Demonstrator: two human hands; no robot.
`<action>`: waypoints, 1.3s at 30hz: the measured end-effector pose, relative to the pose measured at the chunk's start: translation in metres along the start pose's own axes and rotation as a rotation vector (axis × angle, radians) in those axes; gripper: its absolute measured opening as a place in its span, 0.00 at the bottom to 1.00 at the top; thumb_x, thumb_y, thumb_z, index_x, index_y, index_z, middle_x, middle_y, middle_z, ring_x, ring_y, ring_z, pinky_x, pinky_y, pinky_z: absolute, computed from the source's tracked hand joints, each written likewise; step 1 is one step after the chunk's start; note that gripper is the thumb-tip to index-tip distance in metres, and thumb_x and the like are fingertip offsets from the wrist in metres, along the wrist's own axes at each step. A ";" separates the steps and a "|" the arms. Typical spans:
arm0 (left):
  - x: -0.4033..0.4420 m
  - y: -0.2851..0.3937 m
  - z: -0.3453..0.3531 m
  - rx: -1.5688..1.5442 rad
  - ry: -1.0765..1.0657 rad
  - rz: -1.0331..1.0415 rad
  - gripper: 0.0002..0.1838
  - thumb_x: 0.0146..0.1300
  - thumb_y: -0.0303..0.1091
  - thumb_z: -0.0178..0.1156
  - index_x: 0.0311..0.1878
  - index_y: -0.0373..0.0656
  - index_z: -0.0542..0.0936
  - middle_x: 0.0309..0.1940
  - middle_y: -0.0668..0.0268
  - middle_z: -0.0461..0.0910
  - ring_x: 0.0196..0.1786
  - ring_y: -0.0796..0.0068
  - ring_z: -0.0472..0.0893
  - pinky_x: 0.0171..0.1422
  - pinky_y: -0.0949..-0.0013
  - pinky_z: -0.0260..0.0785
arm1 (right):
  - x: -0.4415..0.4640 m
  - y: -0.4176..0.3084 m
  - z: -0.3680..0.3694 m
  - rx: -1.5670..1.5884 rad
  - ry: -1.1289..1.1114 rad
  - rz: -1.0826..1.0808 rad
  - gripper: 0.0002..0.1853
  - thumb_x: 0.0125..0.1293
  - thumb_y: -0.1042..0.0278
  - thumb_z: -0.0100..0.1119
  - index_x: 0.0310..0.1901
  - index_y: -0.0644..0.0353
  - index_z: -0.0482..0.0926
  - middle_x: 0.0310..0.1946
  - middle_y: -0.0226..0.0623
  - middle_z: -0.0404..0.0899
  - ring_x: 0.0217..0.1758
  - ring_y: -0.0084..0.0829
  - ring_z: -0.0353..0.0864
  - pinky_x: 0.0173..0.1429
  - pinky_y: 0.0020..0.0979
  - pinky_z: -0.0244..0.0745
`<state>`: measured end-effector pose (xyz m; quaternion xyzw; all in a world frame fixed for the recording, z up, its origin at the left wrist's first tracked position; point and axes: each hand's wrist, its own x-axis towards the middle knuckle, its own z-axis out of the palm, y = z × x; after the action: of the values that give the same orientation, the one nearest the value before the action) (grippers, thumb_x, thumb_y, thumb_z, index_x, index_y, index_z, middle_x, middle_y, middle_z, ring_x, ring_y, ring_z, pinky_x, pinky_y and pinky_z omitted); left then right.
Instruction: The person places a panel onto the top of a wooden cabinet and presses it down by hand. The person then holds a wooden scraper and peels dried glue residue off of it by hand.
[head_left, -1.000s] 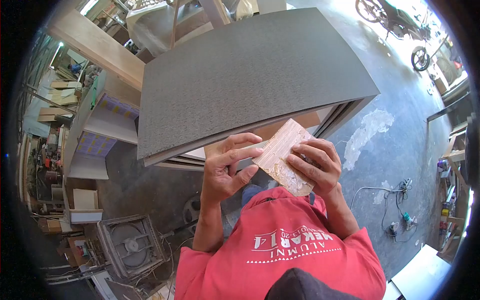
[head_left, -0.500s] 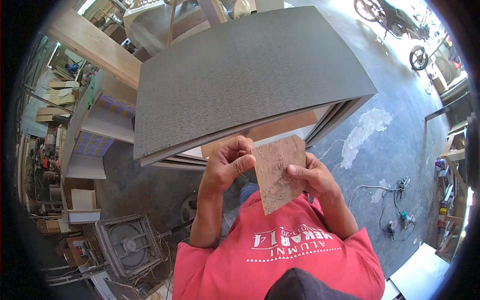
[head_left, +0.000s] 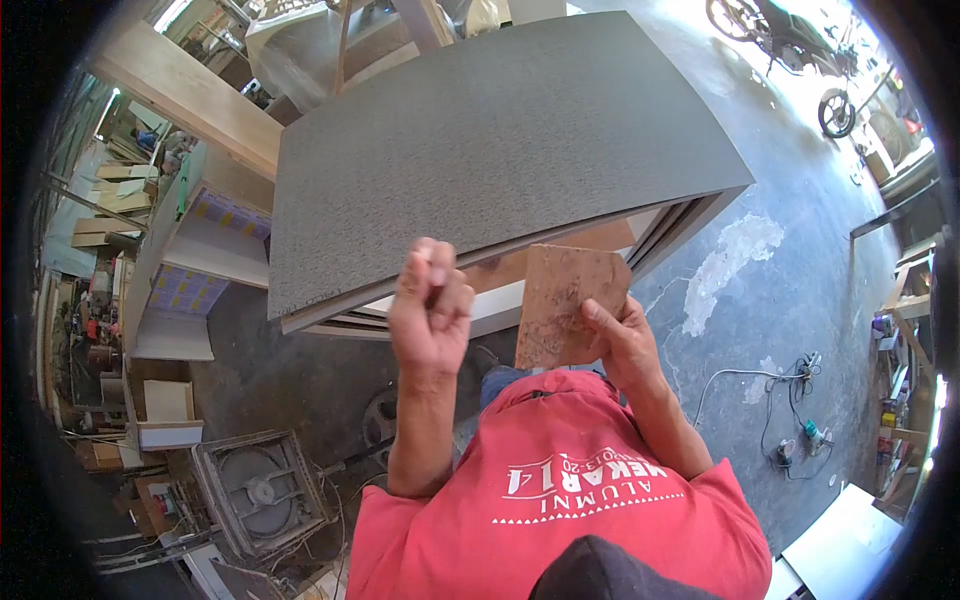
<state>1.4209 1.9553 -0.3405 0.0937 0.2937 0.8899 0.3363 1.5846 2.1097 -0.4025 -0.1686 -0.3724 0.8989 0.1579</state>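
Observation:
My right hand (head_left: 630, 350) grips a thin, flat brown wooden piece (head_left: 556, 305) by its right side, the thumb lying over its stained face. My left hand (head_left: 430, 315) is raised to the left of the piece, apart from it. Its fingers are curled in and slightly blurred, and whatever may be between them is too small to make out. Just beyond both hands lies a large grey panel (head_left: 500, 150) with a rough, textured surface.
A wooden beam (head_left: 190, 95) runs along the panel's left. Open white shelving (head_left: 215, 250) stands at the left, above a dusty square fan-like unit (head_left: 260, 490). Cables (head_left: 765, 376) lie on the floor at right, and a motorcycle (head_left: 790, 50) stands at the upper right.
The wooden piece has been turned so its other face shows, and it now sits more upright. My left hand has left its edge, moved up and left, and curled its fingers.

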 end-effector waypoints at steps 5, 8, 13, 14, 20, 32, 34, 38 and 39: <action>0.000 -0.001 -0.033 -0.086 -0.034 -0.008 0.12 0.75 0.37 0.49 0.31 0.49 0.67 0.20 0.76 0.59 0.18 0.83 0.55 0.23 0.74 0.49 | 0.004 -0.002 -0.003 0.037 -0.004 0.042 0.18 0.71 0.65 0.65 0.56 0.66 0.77 0.47 0.36 0.85 0.48 0.26 0.85 0.53 0.33 0.82; -0.002 -0.029 -0.028 0.005 0.264 -0.052 0.12 0.73 0.38 0.52 0.31 0.48 0.68 0.21 0.76 0.61 0.21 0.82 0.59 0.27 0.73 0.54 | 0.005 0.002 0.003 0.065 0.003 0.062 0.17 0.71 0.65 0.65 0.55 0.66 0.78 0.47 0.36 0.85 0.47 0.25 0.85 0.52 0.32 0.82; -0.007 -0.047 -0.031 -0.124 0.153 -0.100 0.17 0.67 0.24 0.50 0.58 0.35 0.77 0.42 0.64 0.75 0.40 0.75 0.73 0.45 0.71 0.67 | 0.003 0.008 0.003 -0.207 0.055 -0.077 0.17 0.72 0.64 0.65 0.56 0.66 0.78 0.46 0.34 0.85 0.47 0.21 0.83 0.53 0.30 0.80; -0.007 -0.048 -0.032 -0.125 0.156 -0.102 0.17 0.67 0.24 0.50 0.58 0.35 0.77 0.42 0.64 0.75 0.40 0.75 0.73 0.45 0.71 0.67 | 0.003 0.008 0.003 -0.208 0.058 -0.074 0.17 0.72 0.64 0.65 0.56 0.66 0.78 0.46 0.34 0.85 0.47 0.21 0.83 0.53 0.30 0.80; -0.013 -0.052 -0.001 0.249 0.108 0.058 0.25 0.68 0.17 0.49 0.69 0.34 0.70 0.65 0.54 0.75 0.68 0.66 0.74 0.72 0.67 0.68 | 0.002 0.004 0.008 -0.275 0.084 -0.132 0.16 0.72 0.65 0.64 0.56 0.66 0.79 0.48 0.33 0.85 0.48 0.20 0.83 0.54 0.27 0.79; -0.014 -0.066 -0.017 0.668 0.048 0.092 0.23 0.69 0.31 0.66 0.64 0.33 0.74 0.45 0.67 0.83 0.43 0.85 0.80 0.50 0.81 0.74 | -0.002 0.001 0.004 -0.229 0.052 -0.181 0.16 0.74 0.64 0.62 0.56 0.65 0.79 0.47 0.32 0.85 0.48 0.20 0.81 0.54 0.28 0.79; -0.017 -0.061 -0.009 0.870 0.144 0.134 0.14 0.68 0.32 0.69 0.50 0.34 0.81 0.38 0.69 0.83 0.40 0.85 0.79 0.46 0.79 0.73 | -0.005 -0.002 0.007 -0.286 0.045 -0.191 0.15 0.74 0.65 0.61 0.56 0.66 0.79 0.47 0.31 0.85 0.49 0.19 0.81 0.54 0.28 0.79; -0.013 -0.065 -0.014 0.935 0.150 0.199 0.11 0.70 0.34 0.66 0.45 0.35 0.83 0.33 0.69 0.83 0.37 0.83 0.77 0.44 0.77 0.72 | -0.007 0.004 0.008 -0.302 0.019 -0.185 0.15 0.74 0.66 0.61 0.56 0.67 0.78 0.48 0.31 0.85 0.50 0.19 0.80 0.56 0.28 0.78; -0.012 -0.065 -0.016 1.057 0.161 0.273 0.12 0.73 0.37 0.63 0.44 0.35 0.82 0.31 0.70 0.82 0.36 0.82 0.76 0.42 0.75 0.71 | -0.010 0.007 0.012 -0.369 0.004 -0.232 0.15 0.74 0.67 0.61 0.56 0.67 0.78 0.48 0.31 0.85 0.50 0.19 0.80 0.56 0.28 0.77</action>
<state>1.4598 1.9796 -0.3913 0.2188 0.7104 0.6611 0.1015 1.5871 2.0933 -0.3977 -0.1525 -0.5471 0.7909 0.2278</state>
